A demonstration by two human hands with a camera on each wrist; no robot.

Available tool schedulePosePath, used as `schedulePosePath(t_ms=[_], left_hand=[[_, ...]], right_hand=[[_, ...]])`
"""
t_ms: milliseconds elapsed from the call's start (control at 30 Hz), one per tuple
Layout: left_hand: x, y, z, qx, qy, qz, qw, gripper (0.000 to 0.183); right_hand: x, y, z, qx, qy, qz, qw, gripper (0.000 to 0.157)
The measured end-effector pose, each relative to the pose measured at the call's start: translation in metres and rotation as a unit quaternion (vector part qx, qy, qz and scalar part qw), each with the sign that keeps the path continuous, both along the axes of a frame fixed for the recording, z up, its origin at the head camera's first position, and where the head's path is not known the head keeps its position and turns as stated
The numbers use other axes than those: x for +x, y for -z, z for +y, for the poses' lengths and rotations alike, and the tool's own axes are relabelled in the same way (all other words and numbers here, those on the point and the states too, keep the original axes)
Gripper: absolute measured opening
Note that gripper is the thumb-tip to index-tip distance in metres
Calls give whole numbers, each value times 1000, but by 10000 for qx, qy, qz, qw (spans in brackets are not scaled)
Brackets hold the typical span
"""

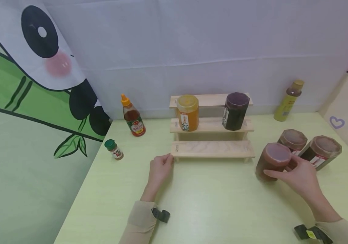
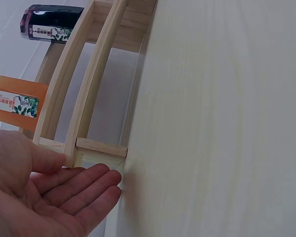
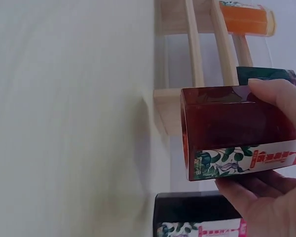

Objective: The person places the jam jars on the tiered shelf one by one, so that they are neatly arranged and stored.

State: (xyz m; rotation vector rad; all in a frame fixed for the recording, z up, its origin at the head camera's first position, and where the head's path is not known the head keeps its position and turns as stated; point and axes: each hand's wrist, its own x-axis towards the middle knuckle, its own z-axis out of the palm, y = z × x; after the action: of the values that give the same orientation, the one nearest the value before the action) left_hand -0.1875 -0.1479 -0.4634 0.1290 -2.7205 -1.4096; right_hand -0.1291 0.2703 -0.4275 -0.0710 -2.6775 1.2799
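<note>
1. One reddish-brown jar (image 1: 266, 166) takes centre stage in the head view, with its dull lid facing up, right of the wooden rack (image 1: 212, 149) and just in front of a brown jar (image 1: 293, 138) and a taller jar (image 1: 322, 150). The right hand (image 1: 304, 174) grips it, arm reaching forward; the left hand (image 1: 159, 169) pinches the rack's front left corner. An amber jar (image 1: 189, 117) and a dark jar (image 1: 236, 112) stand on the middle step.

2. Left wrist view: pale, grainy planks, straight-edged. Thumb on the lowest step's end, the other fingers stretched beneath.

3. Right wrist view, and what a gloss! Deep red, flat-sided, crisp corners, white label with leaves and red print. Thumb on one face, fingers opposite, its base clear of the tabletop (image 3: 74, 118).
</note>
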Motion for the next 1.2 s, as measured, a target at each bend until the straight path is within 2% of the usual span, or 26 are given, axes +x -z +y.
schedulePosePath(t_ms=[300, 467, 733, 967, 1200], left_hand=[[1, -1, 0, 1, 13, 36, 10000, 27], [0, -1, 0, 8, 1, 16, 10000, 27], [-1, -1, 0, 65, -19, -63, 10000, 26], [-1, -1, 0, 49, -34, -98, 9999, 27], [-2, -1, 0, 17, -4, -74, 10000, 26]], right_hand=[[-5, -16, -25, -253, -192, -89, 9995, 75], [-10, -22, -43, -482, -398, 60, 9980, 76], [-21, -23, -70, -517, -730, 351, 9954, 73], [-32, -22, -93, -904, -1049, 487, 9892, 71], [-46, -24, -118, -1267, -1217, 297, 9840, 77]])
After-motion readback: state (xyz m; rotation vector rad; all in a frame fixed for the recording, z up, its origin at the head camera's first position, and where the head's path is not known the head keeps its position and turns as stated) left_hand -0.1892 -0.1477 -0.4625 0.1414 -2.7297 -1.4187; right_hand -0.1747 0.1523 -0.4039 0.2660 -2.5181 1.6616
